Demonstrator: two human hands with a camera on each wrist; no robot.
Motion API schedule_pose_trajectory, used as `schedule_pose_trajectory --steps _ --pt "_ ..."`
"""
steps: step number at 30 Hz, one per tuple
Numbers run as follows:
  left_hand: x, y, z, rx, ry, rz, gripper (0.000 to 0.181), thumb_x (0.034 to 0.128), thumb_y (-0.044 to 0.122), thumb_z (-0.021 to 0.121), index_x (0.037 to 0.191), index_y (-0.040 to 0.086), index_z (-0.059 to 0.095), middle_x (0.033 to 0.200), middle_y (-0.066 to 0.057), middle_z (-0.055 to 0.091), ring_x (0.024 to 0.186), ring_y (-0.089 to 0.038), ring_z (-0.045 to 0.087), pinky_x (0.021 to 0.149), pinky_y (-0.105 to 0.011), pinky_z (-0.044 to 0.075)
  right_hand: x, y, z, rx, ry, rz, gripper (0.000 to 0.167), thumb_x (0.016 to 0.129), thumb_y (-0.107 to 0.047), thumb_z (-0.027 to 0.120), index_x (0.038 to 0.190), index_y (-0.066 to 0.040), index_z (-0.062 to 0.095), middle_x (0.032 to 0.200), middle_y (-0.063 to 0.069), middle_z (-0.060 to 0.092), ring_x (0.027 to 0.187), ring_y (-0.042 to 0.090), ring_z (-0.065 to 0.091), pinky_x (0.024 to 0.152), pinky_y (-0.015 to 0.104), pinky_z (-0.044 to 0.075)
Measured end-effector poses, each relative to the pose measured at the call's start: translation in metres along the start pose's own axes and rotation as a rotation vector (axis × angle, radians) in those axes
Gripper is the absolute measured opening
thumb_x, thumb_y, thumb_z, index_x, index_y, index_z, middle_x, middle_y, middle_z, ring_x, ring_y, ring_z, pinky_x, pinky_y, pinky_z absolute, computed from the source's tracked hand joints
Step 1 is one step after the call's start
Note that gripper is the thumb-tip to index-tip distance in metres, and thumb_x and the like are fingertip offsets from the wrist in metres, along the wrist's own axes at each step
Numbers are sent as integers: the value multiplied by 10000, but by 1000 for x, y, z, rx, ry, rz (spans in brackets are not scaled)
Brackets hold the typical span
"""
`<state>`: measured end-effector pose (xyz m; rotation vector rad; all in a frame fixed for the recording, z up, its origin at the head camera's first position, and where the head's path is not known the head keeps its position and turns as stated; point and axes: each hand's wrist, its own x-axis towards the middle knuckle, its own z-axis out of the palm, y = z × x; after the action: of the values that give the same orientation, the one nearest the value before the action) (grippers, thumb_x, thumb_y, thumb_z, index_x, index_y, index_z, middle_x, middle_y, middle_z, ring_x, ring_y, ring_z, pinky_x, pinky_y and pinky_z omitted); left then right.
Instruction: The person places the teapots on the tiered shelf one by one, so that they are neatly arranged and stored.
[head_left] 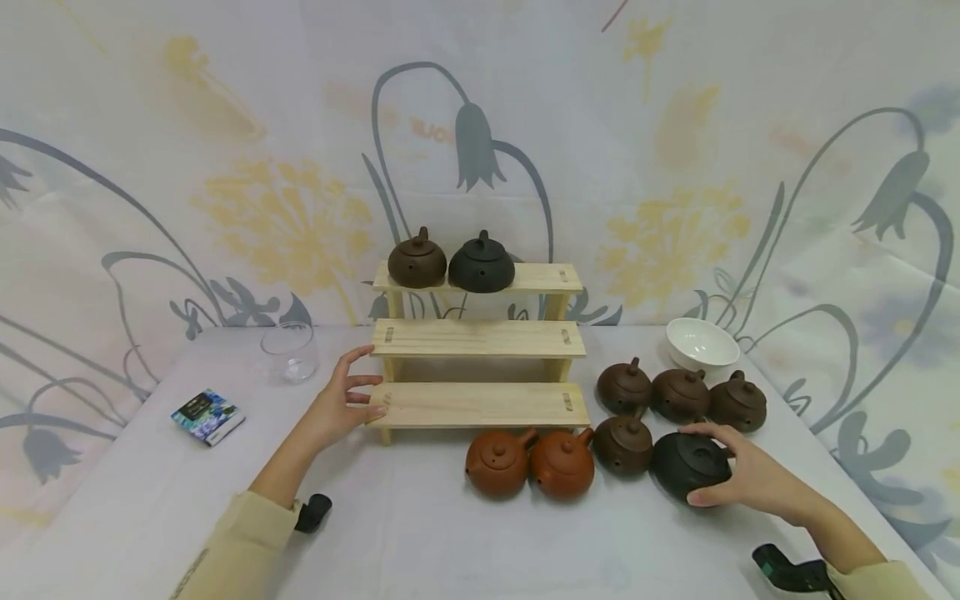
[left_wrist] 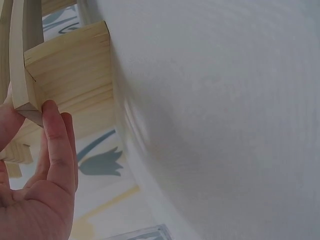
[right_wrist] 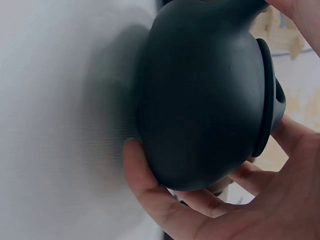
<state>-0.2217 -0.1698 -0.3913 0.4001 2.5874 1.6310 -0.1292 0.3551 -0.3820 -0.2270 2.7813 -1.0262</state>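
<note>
My right hand grips a black teapot at the right, thumb on the near side and fingers round the far side. In the right wrist view, the teapot looms large, its lid facing right and the fingers curled about its body. My left hand pinches the left end of the lowest board of a three-tier wooden shelf. The left wrist view has the thumb and fingertips on either side of that board's end. A brown teapot and another black teapot stand on the top tier.
Two orange-brown teapots sit before the shelf. Several dark brown teapots cluster right of it, with a white bowl behind. At the left are a clear glass and a small book. A patterned cloth backs the table.
</note>
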Motion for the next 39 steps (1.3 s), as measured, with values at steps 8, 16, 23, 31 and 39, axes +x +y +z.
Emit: schedule_pose_trajectory --steps 8,16,23,31,39 --pt "-1 0 0 -6 3 -5 875 794 -24 706 1448 183 162 1249 -280 506 995 -395 549 745 -398 492 -1 -13 -13 -16 13 -114 763 679 -181 826 1317 -73 420 1283 209 388 1064 395 408 708 452 426" --pt "1 -3 1 10 9 -31 870 784 -45 703 1438 200 184 1245 -255 521 992 -382 552 749 -384 494 4 -25 -28 -83 0 -199 769 675 -222 838 1331 -168 440 1261 99 414 1063 138 421 750 334 425" --pt "1 -1 0 15 7 -35 871 790 -53 695 1441 200 175 1253 -264 511 998 -380 550 754 -394 492 13 -35 -42 -63 10 -205 781 684 -183 830 1347 -166 419 1254 130 418 997 135 444 726 318 433" --pt "2 -3 0 12 1 -23 865 789 -42 701 1438 193 180 1249 -267 514 994 -385 554 762 -396 491 33 -60 -49 -17 6 -288 784 671 -155 837 1341 -129 432 1161 110 497 929 148 511 716 274 448" --pt "1 -3 -1 11 4 -26 865 790 -51 694 1438 198 178 1251 -265 512 998 -384 552 768 -410 489 59 -90 -55 -110 22 -283 784 680 -267 834 1348 -166 436 1329 136 410 1053 357 454 790 494 394"
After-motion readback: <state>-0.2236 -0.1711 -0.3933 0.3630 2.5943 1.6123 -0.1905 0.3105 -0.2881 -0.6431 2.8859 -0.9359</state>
